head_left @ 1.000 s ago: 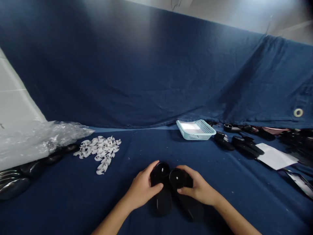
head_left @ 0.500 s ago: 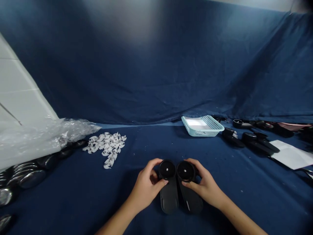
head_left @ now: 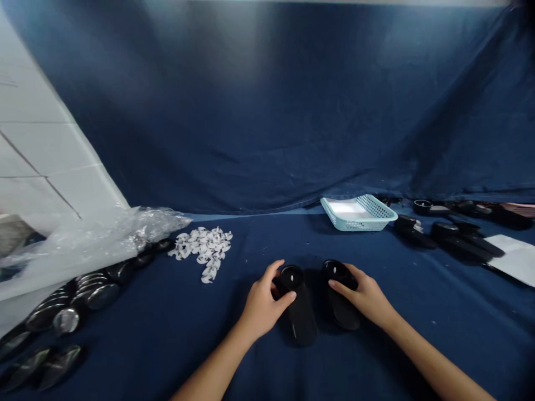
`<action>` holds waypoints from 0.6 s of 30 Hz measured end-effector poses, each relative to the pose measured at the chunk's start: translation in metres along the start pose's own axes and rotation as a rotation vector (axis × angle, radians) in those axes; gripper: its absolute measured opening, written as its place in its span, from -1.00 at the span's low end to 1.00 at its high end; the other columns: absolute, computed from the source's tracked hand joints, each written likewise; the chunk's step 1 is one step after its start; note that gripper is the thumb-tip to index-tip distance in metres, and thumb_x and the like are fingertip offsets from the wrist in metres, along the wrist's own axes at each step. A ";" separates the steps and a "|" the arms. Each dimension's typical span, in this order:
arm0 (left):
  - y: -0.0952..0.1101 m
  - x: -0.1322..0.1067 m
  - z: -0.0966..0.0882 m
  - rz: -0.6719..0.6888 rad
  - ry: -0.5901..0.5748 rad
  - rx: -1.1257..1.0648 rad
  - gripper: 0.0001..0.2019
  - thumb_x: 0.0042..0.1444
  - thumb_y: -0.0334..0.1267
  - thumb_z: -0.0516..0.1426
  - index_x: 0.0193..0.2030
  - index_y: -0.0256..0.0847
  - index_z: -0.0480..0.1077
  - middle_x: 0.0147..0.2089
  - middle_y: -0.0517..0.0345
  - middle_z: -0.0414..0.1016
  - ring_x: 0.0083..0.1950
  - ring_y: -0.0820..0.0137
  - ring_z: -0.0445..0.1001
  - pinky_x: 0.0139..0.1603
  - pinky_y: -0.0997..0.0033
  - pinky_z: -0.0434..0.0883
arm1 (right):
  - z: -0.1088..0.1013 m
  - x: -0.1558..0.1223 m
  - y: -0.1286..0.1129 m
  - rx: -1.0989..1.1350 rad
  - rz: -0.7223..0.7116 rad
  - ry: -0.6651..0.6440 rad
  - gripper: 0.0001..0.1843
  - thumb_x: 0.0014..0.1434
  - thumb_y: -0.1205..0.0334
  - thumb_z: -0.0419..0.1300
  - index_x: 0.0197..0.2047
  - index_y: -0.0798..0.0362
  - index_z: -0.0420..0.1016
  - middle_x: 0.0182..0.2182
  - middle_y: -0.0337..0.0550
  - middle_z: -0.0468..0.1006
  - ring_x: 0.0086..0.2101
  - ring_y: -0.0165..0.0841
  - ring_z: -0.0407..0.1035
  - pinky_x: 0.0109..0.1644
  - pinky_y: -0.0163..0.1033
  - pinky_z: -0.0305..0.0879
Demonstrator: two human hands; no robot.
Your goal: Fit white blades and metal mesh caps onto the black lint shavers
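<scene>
Two long black plastic parts with round cup-like heads lie on the blue cloth in front of me. My left hand (head_left: 264, 305) is closed round the head of the left black part (head_left: 299, 312), thumb on its rim. My right hand (head_left: 364, 294) grips the right black part (head_left: 339, 295), fingers curled over its round head. The two parts lie a small gap apart, their long bodies pointing toward me.
A pile of small white pieces (head_left: 204, 248) lies to the left. Clear plastic sheeting (head_left: 83, 245) covers shiny dark oval pieces (head_left: 79, 292) at far left. A pale blue basket (head_left: 358, 213) sits behind right, with more black parts (head_left: 451, 236) and white paper (head_left: 516, 259).
The two black parts were held side by side, heads touching; now they are drawn apart, the right one moved right and farther from me. The view has shifted.
</scene>
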State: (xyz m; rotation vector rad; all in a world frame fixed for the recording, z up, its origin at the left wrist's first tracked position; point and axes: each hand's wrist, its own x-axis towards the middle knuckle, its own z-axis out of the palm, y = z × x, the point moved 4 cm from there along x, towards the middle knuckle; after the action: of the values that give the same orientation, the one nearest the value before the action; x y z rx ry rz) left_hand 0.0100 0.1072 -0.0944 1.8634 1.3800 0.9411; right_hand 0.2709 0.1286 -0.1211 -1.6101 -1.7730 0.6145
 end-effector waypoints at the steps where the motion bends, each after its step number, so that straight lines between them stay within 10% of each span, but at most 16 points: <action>1: -0.002 0.001 -0.001 -0.011 -0.005 0.009 -0.37 0.05 -0.25 0.19 0.28 0.01 0.14 -0.05 0.15 0.47 -0.27 0.40 0.44 -0.16 0.38 0.40 | 0.000 0.002 0.004 -0.006 0.008 0.007 -0.35 0.09 -0.21 0.18 0.13 0.01 0.33 -0.01 -0.03 0.50 0.00 -0.10 0.38 0.11 0.01 0.29; 7: -0.011 0.002 -0.024 -0.027 0.080 0.119 -0.34 -0.02 -0.24 0.21 0.28 -0.08 0.18 0.11 0.04 0.39 -0.01 0.26 0.44 0.07 0.26 0.36 | -0.006 0.001 0.000 -0.082 -0.125 0.115 -0.15 0.07 -0.19 0.20 0.32 0.00 0.08 0.16 0.04 0.34 0.12 -0.06 0.28 0.15 0.06 0.27; 12: -0.019 -0.004 -0.043 -0.025 0.052 0.180 -0.39 -0.06 -0.19 0.25 0.19 -0.07 0.32 0.10 0.04 0.43 0.09 0.16 0.43 0.15 0.19 0.34 | -0.018 -0.011 -0.090 -0.180 -0.650 0.454 -0.58 0.17 0.12 0.20 0.10 -0.02 0.35 0.05 0.01 0.43 0.04 -0.12 0.33 0.11 0.02 0.23; 15: -0.023 -0.008 -0.043 -0.031 0.007 0.192 -0.35 -0.01 -0.15 0.21 0.27 -0.08 0.24 0.22 0.00 0.36 0.18 0.09 0.37 0.23 0.12 0.27 | 0.008 -0.002 -0.165 -0.155 -0.864 0.181 -0.85 0.25 0.28 0.12 -0.12 -0.04 0.45 -0.29 -0.14 0.55 -0.27 -0.30 0.44 -0.15 -0.16 0.31; 18: -0.022 -0.013 -0.036 -0.020 -0.067 0.176 -0.40 0.02 -0.08 0.20 0.23 -0.08 0.29 0.22 0.00 0.37 0.18 -0.01 0.37 0.20 0.02 0.29 | 0.062 0.022 -0.228 -0.254 -0.872 -0.182 -0.81 0.26 0.21 0.11 -0.08 -0.04 0.47 -0.22 -0.16 0.56 -0.23 -0.30 0.45 -0.13 -0.18 0.33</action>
State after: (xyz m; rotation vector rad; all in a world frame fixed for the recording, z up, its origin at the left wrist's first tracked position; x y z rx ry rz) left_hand -0.0338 0.1032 -0.0949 1.9874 1.4777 0.7610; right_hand 0.0700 0.1254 0.0057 -0.7727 -2.5010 0.1164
